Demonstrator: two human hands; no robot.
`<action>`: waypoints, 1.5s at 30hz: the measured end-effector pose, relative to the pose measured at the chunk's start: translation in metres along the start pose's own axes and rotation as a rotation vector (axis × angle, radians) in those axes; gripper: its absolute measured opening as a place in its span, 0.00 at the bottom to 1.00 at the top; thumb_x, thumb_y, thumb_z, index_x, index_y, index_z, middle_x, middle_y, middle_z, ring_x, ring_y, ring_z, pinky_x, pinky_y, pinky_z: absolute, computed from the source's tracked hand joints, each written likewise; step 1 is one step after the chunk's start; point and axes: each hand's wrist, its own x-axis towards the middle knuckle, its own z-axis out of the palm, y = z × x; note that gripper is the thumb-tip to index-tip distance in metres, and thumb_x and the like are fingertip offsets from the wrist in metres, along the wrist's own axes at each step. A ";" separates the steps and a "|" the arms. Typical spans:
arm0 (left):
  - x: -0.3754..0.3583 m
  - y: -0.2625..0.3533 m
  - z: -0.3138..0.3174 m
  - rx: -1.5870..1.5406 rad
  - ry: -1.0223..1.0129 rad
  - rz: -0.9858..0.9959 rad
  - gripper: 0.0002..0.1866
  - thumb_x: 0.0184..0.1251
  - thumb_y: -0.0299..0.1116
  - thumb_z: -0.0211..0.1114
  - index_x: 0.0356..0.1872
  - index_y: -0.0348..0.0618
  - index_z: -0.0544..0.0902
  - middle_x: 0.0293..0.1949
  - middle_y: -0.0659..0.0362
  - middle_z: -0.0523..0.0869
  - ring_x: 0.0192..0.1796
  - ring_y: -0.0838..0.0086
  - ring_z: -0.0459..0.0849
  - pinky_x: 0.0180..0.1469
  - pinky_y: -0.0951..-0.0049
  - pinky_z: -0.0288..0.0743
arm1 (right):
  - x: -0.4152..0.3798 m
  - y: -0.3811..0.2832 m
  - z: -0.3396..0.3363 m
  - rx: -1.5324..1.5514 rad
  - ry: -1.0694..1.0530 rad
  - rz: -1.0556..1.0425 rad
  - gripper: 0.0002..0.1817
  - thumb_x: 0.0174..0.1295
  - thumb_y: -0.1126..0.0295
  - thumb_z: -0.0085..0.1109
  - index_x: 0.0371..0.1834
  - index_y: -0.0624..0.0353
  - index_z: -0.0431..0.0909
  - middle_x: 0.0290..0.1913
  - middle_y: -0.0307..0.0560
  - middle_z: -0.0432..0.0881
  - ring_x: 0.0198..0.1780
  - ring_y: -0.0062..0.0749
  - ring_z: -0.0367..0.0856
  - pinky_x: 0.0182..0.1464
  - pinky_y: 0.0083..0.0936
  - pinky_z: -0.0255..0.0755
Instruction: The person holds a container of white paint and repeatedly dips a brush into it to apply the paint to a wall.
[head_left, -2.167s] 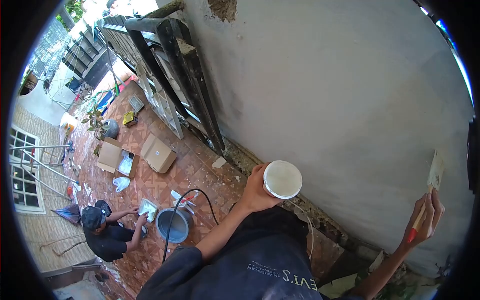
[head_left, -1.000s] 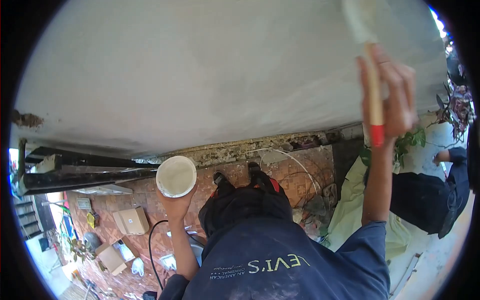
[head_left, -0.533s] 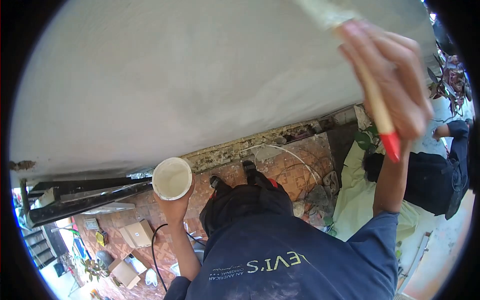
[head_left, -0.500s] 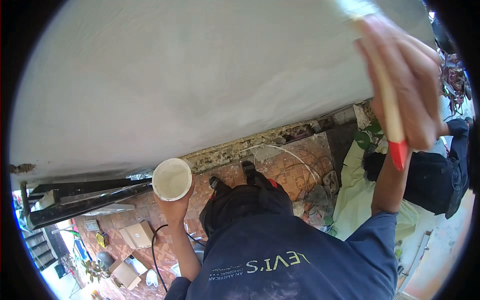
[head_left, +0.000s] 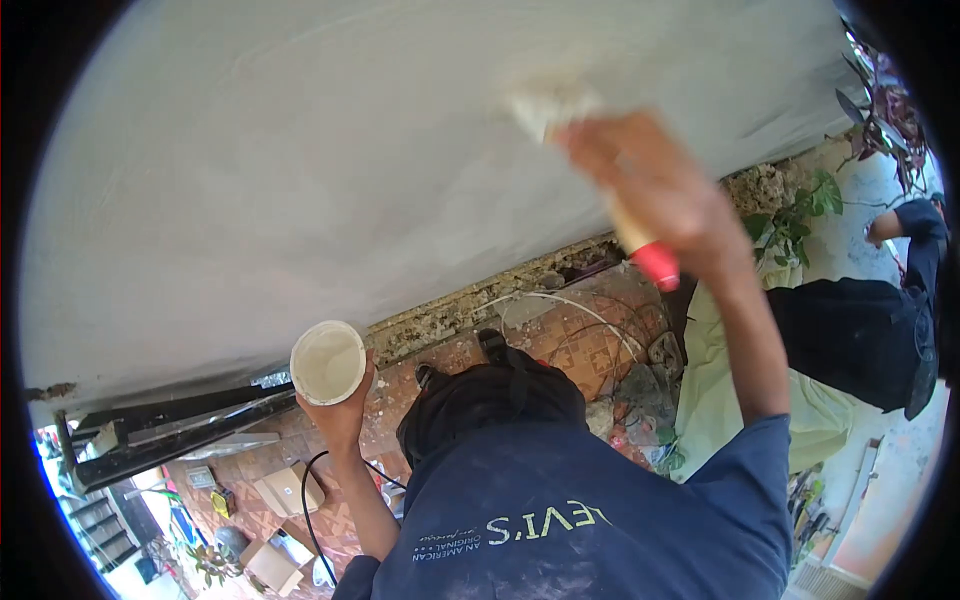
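Note:
My right hand [head_left: 650, 190] grips a paintbrush [head_left: 560, 110] with a wooden handle and a red end [head_left: 656, 266]. Its white bristles press against the grey-white wall [head_left: 330, 150] in front of me. My left hand [head_left: 340, 410] holds a small round white pot [head_left: 326, 362] of white paint, lower down by the foot of the wall. My dark blue shirt and dark trousers fill the bottom of the view.
A person in dark clothes [head_left: 860, 320] crouches at the right beside green plants [head_left: 800, 210]. A pale sheet [head_left: 730, 400] lies on the ground. White cable [head_left: 580, 310] loops on the brick floor. A black metal gate [head_left: 170, 430] and cardboard boxes [head_left: 285, 490] are at lower left.
My right hand has brought the brush down and to the left across the wall. The view has tilted a little. My left hand still holds the pot in about the same place.

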 end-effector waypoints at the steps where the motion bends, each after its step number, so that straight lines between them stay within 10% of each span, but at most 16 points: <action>1: 0.001 0.007 0.004 0.037 -0.009 0.061 0.33 0.41 0.31 0.83 0.50 0.33 0.77 0.46 0.54 0.84 0.48 0.70 0.82 0.53 0.69 0.75 | 0.011 0.011 -0.020 -0.094 0.101 -0.029 0.25 0.43 0.79 0.61 0.51 0.70 0.79 0.42 0.54 0.80 0.42 0.41 0.80 0.46 0.34 0.78; 5: -0.002 0.020 0.027 0.020 -0.007 0.126 0.30 0.41 0.32 0.83 0.47 0.33 0.79 0.44 0.54 0.85 0.45 0.70 0.83 0.51 0.70 0.75 | 0.034 0.056 -0.050 -0.487 0.571 -0.257 0.20 0.44 0.85 0.68 0.44 0.68 0.81 0.40 0.53 0.82 0.38 0.37 0.81 0.41 0.28 0.79; 8: -0.009 0.013 0.042 0.033 0.028 0.117 0.33 0.40 0.32 0.84 0.49 0.33 0.78 0.45 0.54 0.84 0.46 0.70 0.83 0.52 0.69 0.75 | 0.006 0.028 -0.034 -0.416 0.477 -0.024 0.24 0.41 0.83 0.65 0.48 0.68 0.81 0.41 0.52 0.83 0.42 0.41 0.82 0.46 0.32 0.78; 16: -0.036 0.023 0.063 0.049 0.064 0.132 0.37 0.40 0.32 0.84 0.53 0.33 0.74 0.48 0.53 0.82 0.50 0.69 0.82 0.54 0.67 0.74 | -0.079 0.013 0.044 0.149 -0.410 0.000 0.27 0.48 0.81 0.59 0.56 0.69 0.74 0.47 0.51 0.78 0.53 0.41 0.77 0.53 0.30 0.76; 23: -0.049 0.028 0.077 0.087 0.114 0.152 0.38 0.40 0.31 0.84 0.55 0.35 0.74 0.49 0.53 0.82 0.50 0.68 0.82 0.55 0.66 0.74 | -0.009 0.058 -0.083 -0.506 0.433 -0.145 0.20 0.44 0.86 0.69 0.45 0.68 0.80 0.40 0.55 0.82 0.37 0.37 0.81 0.39 0.26 0.77; 25: -0.055 0.026 0.085 0.109 0.157 0.127 0.39 0.40 0.31 0.83 0.56 0.35 0.73 0.50 0.53 0.82 0.50 0.69 0.82 0.56 0.66 0.74 | -0.015 0.064 -0.084 -0.704 0.450 -0.216 0.25 0.44 0.89 0.68 0.49 0.69 0.77 0.43 0.56 0.81 0.36 0.34 0.80 0.36 0.22 0.76; 29: -0.073 0.033 0.100 -0.077 0.199 0.050 0.41 0.41 0.29 0.83 0.59 0.35 0.70 0.52 0.53 0.81 0.52 0.69 0.81 0.56 0.67 0.75 | -0.059 0.057 0.000 -0.161 0.102 -0.214 0.14 0.45 0.77 0.62 0.38 0.67 0.79 0.39 0.46 0.79 0.45 0.35 0.80 0.50 0.26 0.77; 31: -0.081 0.029 0.105 -0.057 0.230 0.088 0.35 0.44 0.25 0.80 0.57 0.34 0.73 0.48 0.54 0.83 0.49 0.71 0.82 0.55 0.69 0.75 | -0.087 0.041 0.027 0.138 -0.146 -0.130 0.23 0.49 0.79 0.60 0.53 0.69 0.77 0.47 0.50 0.80 0.50 0.37 0.80 0.56 0.35 0.76; 36: -0.095 0.007 0.105 0.020 0.268 0.211 0.30 0.47 0.23 0.78 0.55 0.34 0.76 0.47 0.56 0.85 0.50 0.73 0.82 0.54 0.71 0.75 | -0.075 0.068 0.007 0.217 -0.277 -0.023 0.13 0.51 0.77 0.59 0.41 0.66 0.77 0.41 0.48 0.79 0.48 0.38 0.80 0.47 0.28 0.77; 41: -0.109 0.023 0.109 0.051 0.270 0.131 0.33 0.45 0.28 0.81 0.55 0.35 0.76 0.48 0.56 0.84 0.49 0.72 0.82 0.55 0.71 0.74 | -0.023 0.078 -0.091 -0.330 0.319 -0.221 0.20 0.45 0.84 0.65 0.46 0.67 0.81 0.42 0.52 0.82 0.43 0.39 0.82 0.43 0.28 0.78; 45: -0.118 0.029 0.118 -0.088 0.289 0.062 0.35 0.44 0.30 0.82 0.56 0.35 0.75 0.48 0.56 0.84 0.50 0.71 0.82 0.55 0.71 0.74 | -0.036 0.074 -0.050 -0.264 0.282 -0.180 0.11 0.47 0.74 0.62 0.36 0.61 0.78 0.41 0.49 0.79 0.43 0.39 0.80 0.43 0.30 0.77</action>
